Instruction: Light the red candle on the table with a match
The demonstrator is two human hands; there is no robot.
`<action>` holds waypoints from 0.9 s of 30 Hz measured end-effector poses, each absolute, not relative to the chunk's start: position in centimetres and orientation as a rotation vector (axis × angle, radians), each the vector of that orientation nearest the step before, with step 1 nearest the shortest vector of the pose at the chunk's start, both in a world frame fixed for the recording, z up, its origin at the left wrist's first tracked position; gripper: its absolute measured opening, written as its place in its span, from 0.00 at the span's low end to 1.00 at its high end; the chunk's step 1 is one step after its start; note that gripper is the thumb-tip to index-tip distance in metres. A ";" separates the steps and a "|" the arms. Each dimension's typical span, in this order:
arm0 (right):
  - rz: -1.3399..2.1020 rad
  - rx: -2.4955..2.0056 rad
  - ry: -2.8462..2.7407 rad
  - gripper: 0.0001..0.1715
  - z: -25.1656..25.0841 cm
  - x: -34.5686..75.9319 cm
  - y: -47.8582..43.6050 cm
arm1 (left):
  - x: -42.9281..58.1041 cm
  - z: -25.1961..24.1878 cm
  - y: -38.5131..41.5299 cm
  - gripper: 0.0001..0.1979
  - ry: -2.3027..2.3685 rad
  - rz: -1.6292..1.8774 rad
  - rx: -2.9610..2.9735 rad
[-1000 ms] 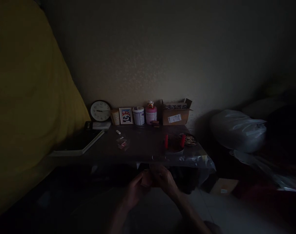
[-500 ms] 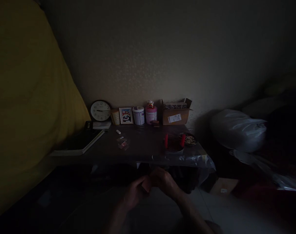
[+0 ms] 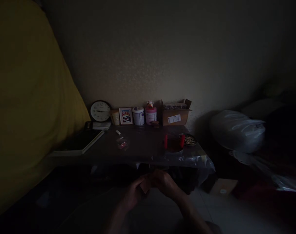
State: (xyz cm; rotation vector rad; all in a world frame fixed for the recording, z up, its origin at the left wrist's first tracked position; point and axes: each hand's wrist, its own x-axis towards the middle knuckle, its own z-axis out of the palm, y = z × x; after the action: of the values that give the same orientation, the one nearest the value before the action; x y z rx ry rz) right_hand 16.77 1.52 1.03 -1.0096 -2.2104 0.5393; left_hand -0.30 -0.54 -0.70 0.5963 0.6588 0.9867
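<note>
In front of the table's near edge, low in the dim head view, both hands meet. My left hand [image 3: 133, 194] grips a small flat reddish-brown piece [image 3: 145, 186], like a little box or folded card; its exact kind is too dark to tell. Close against its far end, my right hand [image 3: 164, 182] has its fingers curled together, and what they pinch is hidden. Beyond them on the table [image 3: 143, 143] stand two red candles [image 3: 182, 141] on a dark round plate [image 3: 174, 150]. Behind that plate is a dish of pale thin pieces [image 3: 190, 140].
Small clear packets [image 3: 123, 144] and a white eraser-like piece [image 3: 118, 132] lie left of centre. Along the wall stand a clock [image 3: 100, 111], a panda picture [image 3: 126, 116], tubs [image 3: 138, 116] and a carton [image 3: 175, 114]. A yellow curtain [image 3: 28, 97] hangs left; a white bag [image 3: 237, 130] sits right.
The reddish-brown piece has turned slightly, showing more of its flat face. My hands stay together in nearly the same spot; the right fingers have shifted a little. The table things stay put.
</note>
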 end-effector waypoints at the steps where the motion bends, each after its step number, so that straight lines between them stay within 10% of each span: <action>1: 0.543 -1.013 -2.210 0.09 1.1 16.8 1.5 | -0.3 -0.6 -0.6 0.13 0.652 0.990 0.599; 27: 0.603 -1.036 -2.230 0.05 1.3 17.0 1.5 | -1.0 -0.5 -0.6 0.13 0.723 0.951 0.480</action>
State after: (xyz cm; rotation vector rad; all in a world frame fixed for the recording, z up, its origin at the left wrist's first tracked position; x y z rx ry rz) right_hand 16.98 1.47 1.25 -1.0357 -2.2300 0.6028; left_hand -0.99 -0.60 -0.54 0.4800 0.7230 0.9509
